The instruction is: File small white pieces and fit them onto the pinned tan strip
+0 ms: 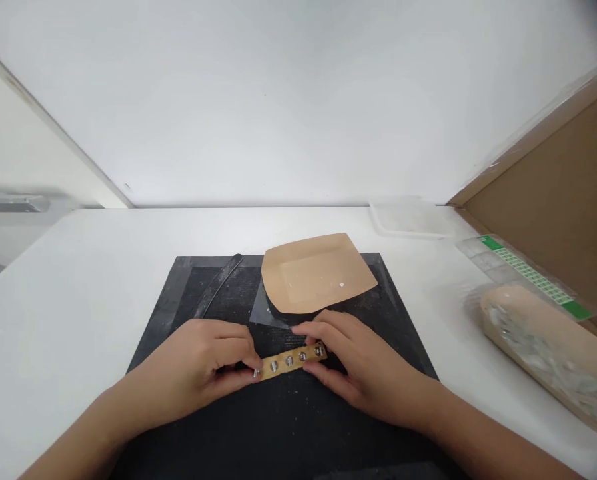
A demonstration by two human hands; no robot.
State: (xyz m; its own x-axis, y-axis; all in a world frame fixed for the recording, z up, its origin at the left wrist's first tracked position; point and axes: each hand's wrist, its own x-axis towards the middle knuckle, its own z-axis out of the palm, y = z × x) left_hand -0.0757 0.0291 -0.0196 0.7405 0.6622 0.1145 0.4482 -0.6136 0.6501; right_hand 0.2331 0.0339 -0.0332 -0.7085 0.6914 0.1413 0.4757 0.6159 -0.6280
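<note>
A narrow tan strip (281,363) with several small shiny metal pieces set along it lies over the black mat (278,427). At its left end, my left hand (213,357) pinches the strip between thumb and fingers, beside a small silver metal piece (256,373). My right hand (351,357) grips the strip near its right end, with the thumb on the near edge and fingers on the far edge. The undersides of the strip and the metal pieces are hidden.
Beyond my hands sits a tan paper tray (318,273) with a white speck in it, partly over a clear sheet (266,310). A dark slim file-like stick (218,283) lies at left. To the right are a tray of clear bags (543,353), a green-labelled packet (533,273) and a clear lid (411,220).
</note>
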